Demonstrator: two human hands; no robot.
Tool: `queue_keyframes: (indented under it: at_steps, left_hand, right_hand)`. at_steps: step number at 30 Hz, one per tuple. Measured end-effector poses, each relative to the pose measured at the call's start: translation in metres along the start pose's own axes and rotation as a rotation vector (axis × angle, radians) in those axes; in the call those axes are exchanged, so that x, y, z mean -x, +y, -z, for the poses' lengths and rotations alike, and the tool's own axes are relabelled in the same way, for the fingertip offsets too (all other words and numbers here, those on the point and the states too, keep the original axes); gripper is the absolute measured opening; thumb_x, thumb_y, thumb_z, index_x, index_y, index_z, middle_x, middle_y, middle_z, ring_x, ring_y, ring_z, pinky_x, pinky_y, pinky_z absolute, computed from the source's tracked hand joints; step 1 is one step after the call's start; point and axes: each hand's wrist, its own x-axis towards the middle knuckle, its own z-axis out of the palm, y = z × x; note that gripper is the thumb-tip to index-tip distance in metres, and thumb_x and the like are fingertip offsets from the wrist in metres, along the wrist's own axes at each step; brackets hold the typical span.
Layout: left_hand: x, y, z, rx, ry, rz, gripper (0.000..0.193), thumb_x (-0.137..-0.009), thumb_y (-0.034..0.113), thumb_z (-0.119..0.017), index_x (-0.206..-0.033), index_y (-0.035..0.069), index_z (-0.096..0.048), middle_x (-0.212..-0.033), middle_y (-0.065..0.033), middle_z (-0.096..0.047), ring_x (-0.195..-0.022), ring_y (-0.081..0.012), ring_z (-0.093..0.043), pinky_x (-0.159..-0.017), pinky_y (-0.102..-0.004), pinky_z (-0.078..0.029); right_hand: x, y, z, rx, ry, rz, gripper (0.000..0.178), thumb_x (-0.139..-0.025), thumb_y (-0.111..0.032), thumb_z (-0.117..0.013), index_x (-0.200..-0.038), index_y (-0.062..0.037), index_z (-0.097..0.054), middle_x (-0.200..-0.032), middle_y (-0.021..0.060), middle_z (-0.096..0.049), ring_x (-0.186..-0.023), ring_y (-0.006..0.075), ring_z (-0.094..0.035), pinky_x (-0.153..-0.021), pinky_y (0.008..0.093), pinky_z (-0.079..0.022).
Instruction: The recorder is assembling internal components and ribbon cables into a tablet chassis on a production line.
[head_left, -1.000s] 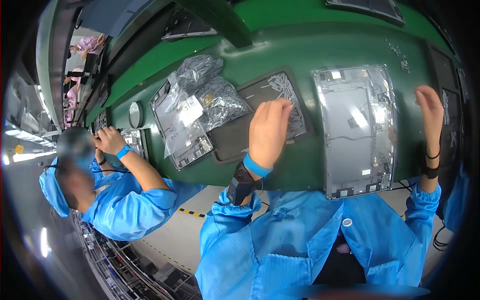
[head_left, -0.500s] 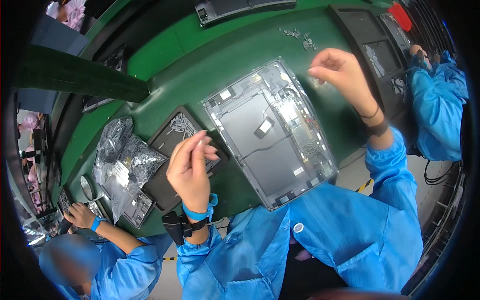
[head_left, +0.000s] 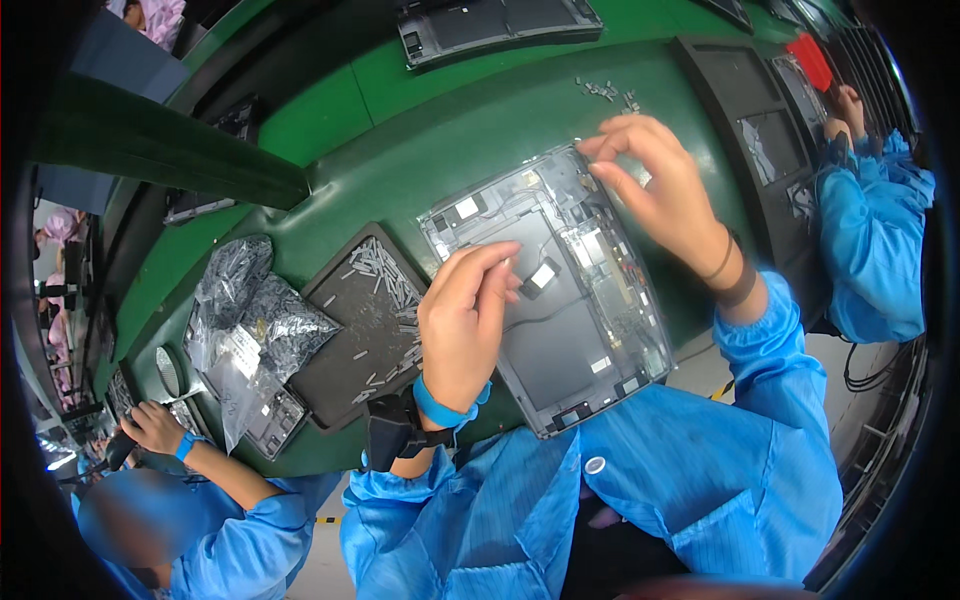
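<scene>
An opened grey device casing lies tilted on the green table in front of me, its circuit board and thin cables exposed. My left hand hovers over the casing's left side, with thumb and fingers pinched together; whatever is between them is too small to make out. At the casing's far right corner, my right hand has its fingers bent in a pinch. Its fingertips meet the corner or sit just above it, and what they hold is not visible. A dark tray of small grey strips sits left of my left hand.
Clear plastic bags of dark parts lie left of the tray. Small grey pieces are scattered beyond the casing. A black compartmented tray stands at right. Co-workers' hands are busy at far left and far right.
My left hand has moved right, from over the tray to over the casing. My right hand has come left and nearer, down to the casing's far corner. The view has shifted slightly.
</scene>
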Motion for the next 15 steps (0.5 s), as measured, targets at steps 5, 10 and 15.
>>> queue_keyframes:
  at_steps: [5, 10, 15]
  left_hand:
    - [-0.019, 0.005, -0.004, -0.096, -0.042, -0.092, 0.016, -0.094, -0.001, -0.056, -0.107, -0.002, -0.066, -0.096, -0.0089, -0.064, -0.08, -0.012, -0.063, -0.066, -0.0238, -0.051]
    - [-0.028, 0.001, -0.011, -0.193, -0.029, -0.194, 0.016, -0.092, 0.001, -0.059, -0.106, 0.0, -0.066, -0.089, -0.0084, -0.065, -0.075, -0.0115, -0.062, -0.064, -0.0256, -0.05]
    - [-0.047, 0.009, -0.019, -0.415, -0.011, -0.218, 0.013, -0.09, 0.005, -0.062, -0.102, 0.001, -0.067, -0.082, -0.0106, -0.066, -0.065, -0.017, -0.062, -0.063, -0.0283, -0.05]
  right_hand:
    - [0.01, -0.001, -0.006, 0.021, -0.067, -0.019, 0.013, -0.083, -0.012, -0.07, -0.088, -0.0064, -0.06, -0.099, 0.0066, -0.073, -0.115, 0.0274, -0.057, -0.095, 0.0398, -0.041]
    - [0.012, 0.004, 0.0, -0.201, -0.087, -0.111, 0.009, -0.085, -0.012, -0.069, -0.087, -0.0056, -0.063, -0.098, 0.0065, -0.073, -0.113, 0.0239, -0.059, -0.093, 0.0374, -0.043]
    - [-0.006, 0.024, 0.004, -0.263, -0.076, -0.37, 0.014, -0.083, -0.017, -0.071, -0.085, -0.003, -0.069, -0.083, 0.0042, -0.069, -0.089, 0.0194, -0.059, -0.08, 0.0305, -0.047]
